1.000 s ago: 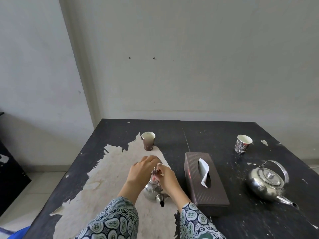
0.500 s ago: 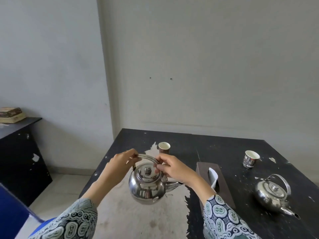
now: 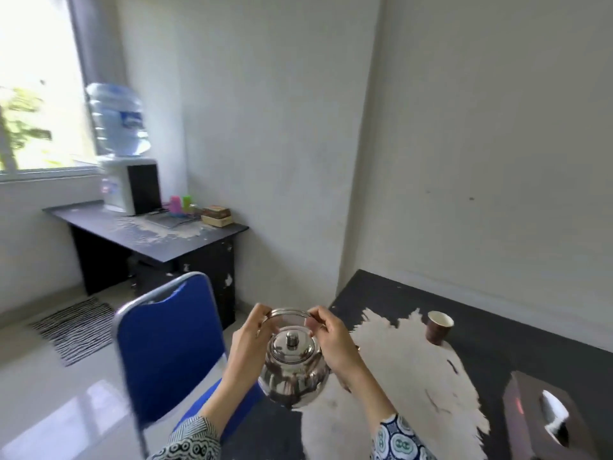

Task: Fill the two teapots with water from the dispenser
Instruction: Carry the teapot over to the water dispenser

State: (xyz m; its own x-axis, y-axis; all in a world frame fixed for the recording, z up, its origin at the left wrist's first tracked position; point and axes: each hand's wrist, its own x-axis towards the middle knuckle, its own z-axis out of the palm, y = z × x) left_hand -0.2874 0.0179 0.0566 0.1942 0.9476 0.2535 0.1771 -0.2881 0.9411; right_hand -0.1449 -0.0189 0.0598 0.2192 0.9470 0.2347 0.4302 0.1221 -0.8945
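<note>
A shiny steel teapot with its lid on hangs in the air over the left edge of the black table. My left hand grips the left end of its wire handle and my right hand grips the right end. The water dispenser, white with a blue bottle on top, stands on a dark desk at the far left by the window. The second teapot is out of view.
A blue chair stands between me and the desk. A striped mat lies on the floor. On the table sit a brown paper cup and a brown tissue box. Small boxes and coloured items lie beside the dispenser.
The teapot has been lifted off the table by both hands. My view has swung left, bringing the dispenser, desk and chair into sight and losing the second teapot.
</note>
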